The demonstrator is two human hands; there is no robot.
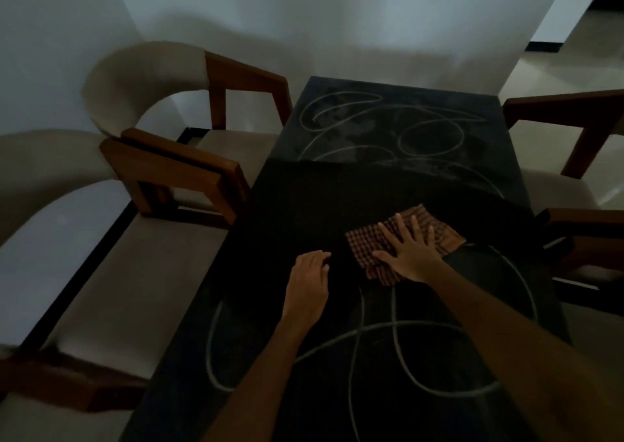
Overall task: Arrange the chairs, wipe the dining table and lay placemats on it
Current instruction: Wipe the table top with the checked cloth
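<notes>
Your right hand (410,256) lies flat on the checked cloth (374,242), its grip spread wide with straight fingers pressing the fabric onto the dark worktop (304,198). The cloth is a thin woven piece in a small brown and dark check, rumpled at its edges, sitting right of centre at mid-length of the worktop; your palm covers its middle. Your left hand (309,281) rests on the worktop just beside the cloth without touching it, palm down, fingers loosely bent and gripping nothing.

The worktop is a long black matte slab marked with pale looping curved lines, with a dusty grey smear over its far end. To your left stand two chairs: the nearer chair (101,239) and the farther chair (162,83), each with a curved pale upholstered back, a pale seat and squared reddish-brown wooden arms. On the right, two more chairs (574,117) show only their wooden arms and part of a seat; the rest is cut off by the frame.

The light is dim, so the near end of the worktop is hard to make out.
</notes>
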